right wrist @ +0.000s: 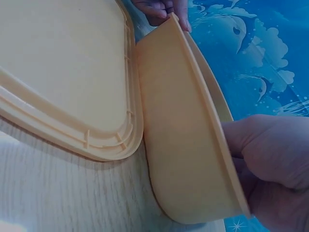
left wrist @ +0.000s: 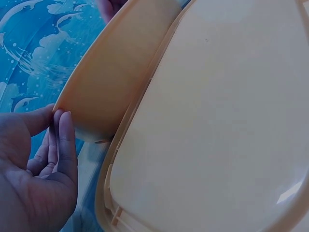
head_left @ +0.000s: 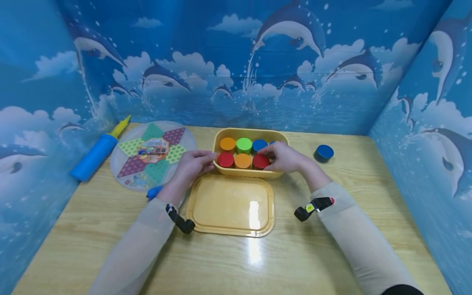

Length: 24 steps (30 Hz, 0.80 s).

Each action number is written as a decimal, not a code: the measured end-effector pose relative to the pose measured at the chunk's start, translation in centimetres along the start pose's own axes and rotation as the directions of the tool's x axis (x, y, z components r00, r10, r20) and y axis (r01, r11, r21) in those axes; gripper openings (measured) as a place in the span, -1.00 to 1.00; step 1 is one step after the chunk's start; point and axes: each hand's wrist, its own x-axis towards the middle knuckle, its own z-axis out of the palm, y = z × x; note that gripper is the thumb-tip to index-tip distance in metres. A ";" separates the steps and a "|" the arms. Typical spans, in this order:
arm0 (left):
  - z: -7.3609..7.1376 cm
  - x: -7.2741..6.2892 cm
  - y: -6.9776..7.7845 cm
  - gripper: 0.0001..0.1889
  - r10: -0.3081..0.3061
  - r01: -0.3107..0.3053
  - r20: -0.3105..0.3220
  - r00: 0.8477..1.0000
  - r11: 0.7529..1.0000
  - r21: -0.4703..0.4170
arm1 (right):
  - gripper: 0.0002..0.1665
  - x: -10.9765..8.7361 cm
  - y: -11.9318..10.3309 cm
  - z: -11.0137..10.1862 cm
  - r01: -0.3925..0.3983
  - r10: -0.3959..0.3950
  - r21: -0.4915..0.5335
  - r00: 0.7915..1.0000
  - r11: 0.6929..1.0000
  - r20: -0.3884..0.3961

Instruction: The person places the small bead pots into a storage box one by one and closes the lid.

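A yellow plastic box (head_left: pixel 248 173) holds several round tubs in two rows. In the front row are a red tub (head_left: pixel 225 160), an orange tub (head_left: pixel 242 161) and another red tub (head_left: pixel 261 162). Behind them stand an orange tub (head_left: pixel 227 145), a green tub (head_left: pixel 244 145) and a blue tub (head_left: pixel 259 146), with more blue partly under my hand. My left hand (head_left: pixel 195 164) pinches the box's left rim between thumb and fingers. Reaching over the right end, my right hand (head_left: pixel 284 157) grips the right-hand red tub; in the right wrist view the box wall (right wrist: pixel 188 135) hides its fingertips.
A yellow lid (head_left: pixel 225 205) lies flat just in front of the box. To the right stands a dark blue tub (head_left: pixel 324 153). At left are a round game board (head_left: pixel 129 164), a blue and yellow pump (head_left: pixel 96 155) and a blue object (head_left: pixel 154 192) partly behind my left wrist.
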 end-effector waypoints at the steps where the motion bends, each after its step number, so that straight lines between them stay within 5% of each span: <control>1: 0.0 0.0 0.0 -0.59 -0.001 0.001 0.001 1.000 1.000 0.002 | -0.33 0.0 0.1 0.1 -0.005 0.004 0.009 1.000 1.000 0.004; 11: 0.2 0.0 -0.1 -0.57 0.005 -0.005 -0.001 1.000 1.000 -0.006 | -0.36 -0.9 -0.1 -0.5 -0.033 0.032 0.091 0.999 0.995 0.012; 24: 0.1 -0.2 0.0 -0.58 0.002 -0.002 -0.002 1.000 1.000 -0.009 | -0.36 -4.8 0.1 -3.2 -0.023 0.041 0.144 0.992 0.989 -0.122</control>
